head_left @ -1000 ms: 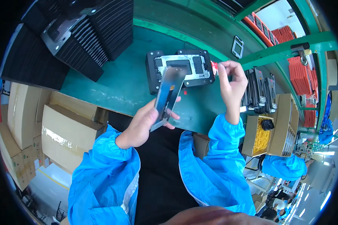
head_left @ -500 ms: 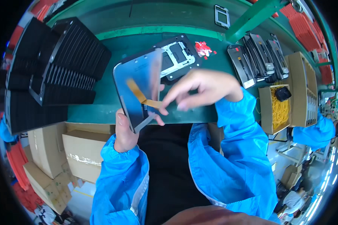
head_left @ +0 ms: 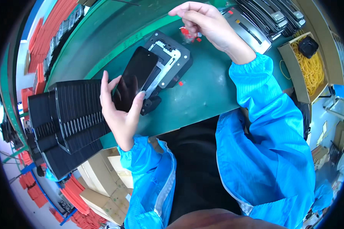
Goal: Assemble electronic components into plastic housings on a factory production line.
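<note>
My left hand (head_left: 120,110) grips a glossy black phone screen panel (head_left: 135,70) by its near end, thumb on one edge and fingers on the other. The dark face is turned up, so its back is hidden. The panel overlaps a black fixture (head_left: 184,63) that has a silver phone frame (head_left: 171,63) in it; whether they touch I cannot tell. My right hand (head_left: 210,24) is raised beyond the fixture, thumb against forefinger and the other fingers curled. Anything between those fingertips does not show. Below it lies a clear bag with red bits (head_left: 186,33).
Ribbed black trays (head_left: 82,110) stand stacked at the left. Phone frames (head_left: 271,17) lie piled at the far right, near a cardboard box (head_left: 284,53) of yellow bands (head_left: 311,70). The green mat (head_left: 206,95) spreads right of the fixture; cartons (head_left: 97,175) stand below the table's left side.
The panel has turned from its blue back with an orange flex cable to its black face, and moved over the fixture. My right hand has gone from the cable up and away.
</note>
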`<state>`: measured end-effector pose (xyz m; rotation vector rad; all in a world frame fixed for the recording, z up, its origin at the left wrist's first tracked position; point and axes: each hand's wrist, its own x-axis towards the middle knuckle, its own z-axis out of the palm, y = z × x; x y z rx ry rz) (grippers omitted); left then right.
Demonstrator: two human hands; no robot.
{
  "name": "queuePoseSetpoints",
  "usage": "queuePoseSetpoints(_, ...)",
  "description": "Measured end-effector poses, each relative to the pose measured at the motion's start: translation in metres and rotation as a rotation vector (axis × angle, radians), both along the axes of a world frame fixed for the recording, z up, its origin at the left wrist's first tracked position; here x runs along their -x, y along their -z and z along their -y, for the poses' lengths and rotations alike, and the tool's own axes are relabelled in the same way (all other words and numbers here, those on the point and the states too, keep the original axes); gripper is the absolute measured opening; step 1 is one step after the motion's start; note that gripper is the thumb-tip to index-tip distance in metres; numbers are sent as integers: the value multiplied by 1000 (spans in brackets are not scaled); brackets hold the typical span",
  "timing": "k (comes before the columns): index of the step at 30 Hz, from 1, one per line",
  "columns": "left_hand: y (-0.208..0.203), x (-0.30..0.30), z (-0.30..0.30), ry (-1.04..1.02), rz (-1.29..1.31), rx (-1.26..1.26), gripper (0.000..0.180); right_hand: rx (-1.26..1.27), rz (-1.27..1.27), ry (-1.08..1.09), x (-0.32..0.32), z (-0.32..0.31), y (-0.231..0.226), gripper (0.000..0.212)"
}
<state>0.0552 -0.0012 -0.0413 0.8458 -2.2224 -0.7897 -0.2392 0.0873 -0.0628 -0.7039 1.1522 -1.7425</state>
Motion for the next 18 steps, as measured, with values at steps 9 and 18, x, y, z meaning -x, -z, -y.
queuePoseSetpoints(9, 7, 40, 0, 28, 108, 71, 91, 0, -292, -34, -4, 13, 26, 27)
queuePoseSetpoints(18, 9, 55, -2, -5, 30, -56, 90, -130, -411, -95, -16, 5, 28, 43)
